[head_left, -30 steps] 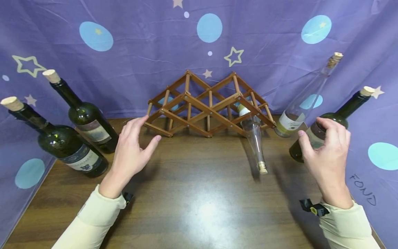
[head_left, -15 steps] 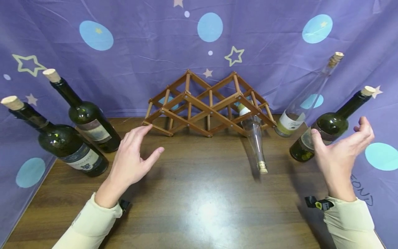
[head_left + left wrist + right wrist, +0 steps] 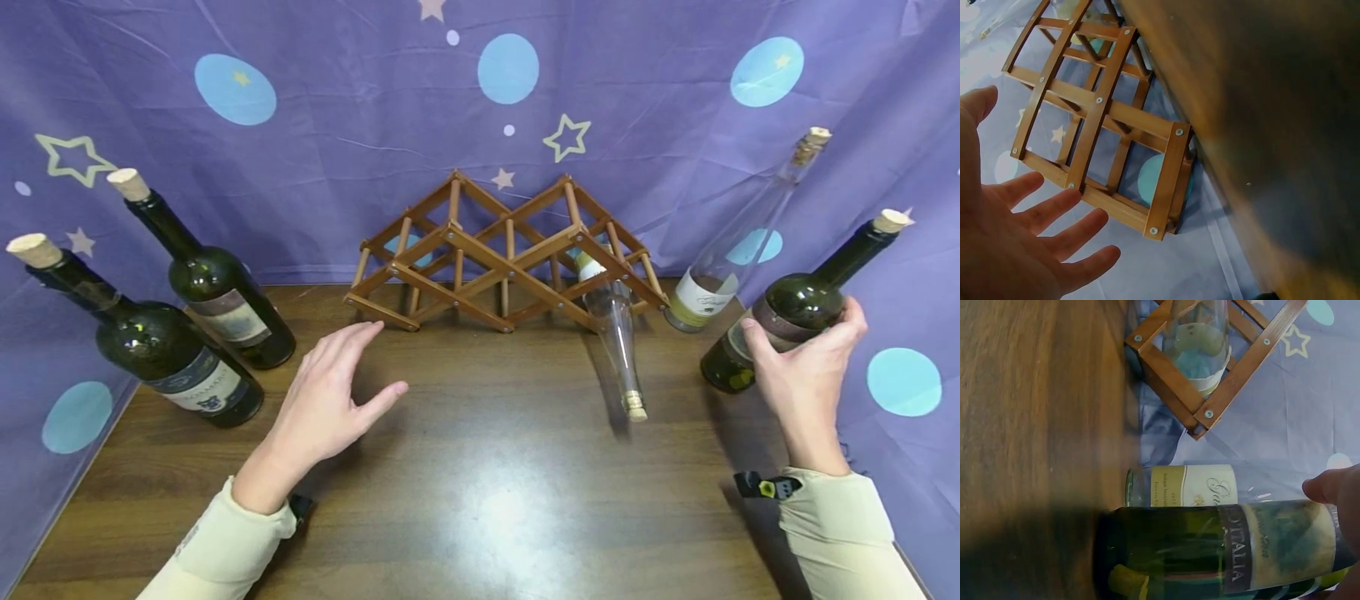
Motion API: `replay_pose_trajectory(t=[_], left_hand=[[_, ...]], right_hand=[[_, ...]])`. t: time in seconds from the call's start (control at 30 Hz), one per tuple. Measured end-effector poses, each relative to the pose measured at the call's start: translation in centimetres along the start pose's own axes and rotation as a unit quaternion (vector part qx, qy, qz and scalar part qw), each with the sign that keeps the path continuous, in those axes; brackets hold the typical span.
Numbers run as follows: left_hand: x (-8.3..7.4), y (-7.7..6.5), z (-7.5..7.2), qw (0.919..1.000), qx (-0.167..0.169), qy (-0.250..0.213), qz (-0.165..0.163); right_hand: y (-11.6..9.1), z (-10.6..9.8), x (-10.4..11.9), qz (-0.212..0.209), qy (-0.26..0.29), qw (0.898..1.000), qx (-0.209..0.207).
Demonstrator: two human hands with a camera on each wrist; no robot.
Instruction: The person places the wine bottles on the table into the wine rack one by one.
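A: Surface?
B: Brown wood-grain tabletop (image 3: 450,467), across the lower half of the frame. Bright glare at lower centre; dark shadows beside both pale sleeves (image 3: 836,508).

A: Room?
B: Purple fabric backdrop (image 3: 360,108) at left, rear and right of the frame. Printed with light-blue discs, stars and small pale dots; creased in places.

A: Centre of the frame?
B: Wooden lattice rack (image 3: 512,272), on the tabletop close to the rear fabric. Held in its right end: clear bottle (image 3: 617,321), corked neck toward the lower edge.

A: Right side of the frame?
B: Green bottle (image 3: 802,296), corked, upright on the tabletop. Just behind, nearer the rack: tall clear bottle (image 3: 723,267).

A: Right hand (image 3: 810,383)?
B: Grasps the green bottle: thumb across the label side, fingers round the far side.

A: Left hand (image 3: 322,408)?
B: Released. Fingers extended and slightly parted, thumb apart, near the left end of the rack.

A: Left side of the frame?
B: Two dark bottles (image 3: 168,350), corked and labelled, upright near the side fabric.
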State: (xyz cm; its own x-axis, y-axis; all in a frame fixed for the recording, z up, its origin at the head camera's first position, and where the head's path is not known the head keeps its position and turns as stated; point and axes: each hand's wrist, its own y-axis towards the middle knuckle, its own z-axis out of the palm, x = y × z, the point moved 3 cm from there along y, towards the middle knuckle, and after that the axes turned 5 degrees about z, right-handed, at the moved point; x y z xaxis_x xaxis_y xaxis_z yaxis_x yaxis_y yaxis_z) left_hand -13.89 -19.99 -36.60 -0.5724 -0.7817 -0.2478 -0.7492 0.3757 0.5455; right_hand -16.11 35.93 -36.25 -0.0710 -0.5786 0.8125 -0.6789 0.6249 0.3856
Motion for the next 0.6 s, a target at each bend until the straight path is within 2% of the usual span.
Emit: replay_pose_trajectory(t=[0.2, 0.6], left_hand=[[-0.07, -0.37, 0.47, 0.9998, 0.018, -0.001, -0.003], [-0.8, 0.05, 0.42, 0.9999, 0.011, -0.002, 0.007]], right_hand=[[0.29, -0.05, -0.26, 0.026, -0.011, 1.0, 0.01], [0.17, -0.44, -0.18, 0.055, -0.021, 0.998, 0.019]])
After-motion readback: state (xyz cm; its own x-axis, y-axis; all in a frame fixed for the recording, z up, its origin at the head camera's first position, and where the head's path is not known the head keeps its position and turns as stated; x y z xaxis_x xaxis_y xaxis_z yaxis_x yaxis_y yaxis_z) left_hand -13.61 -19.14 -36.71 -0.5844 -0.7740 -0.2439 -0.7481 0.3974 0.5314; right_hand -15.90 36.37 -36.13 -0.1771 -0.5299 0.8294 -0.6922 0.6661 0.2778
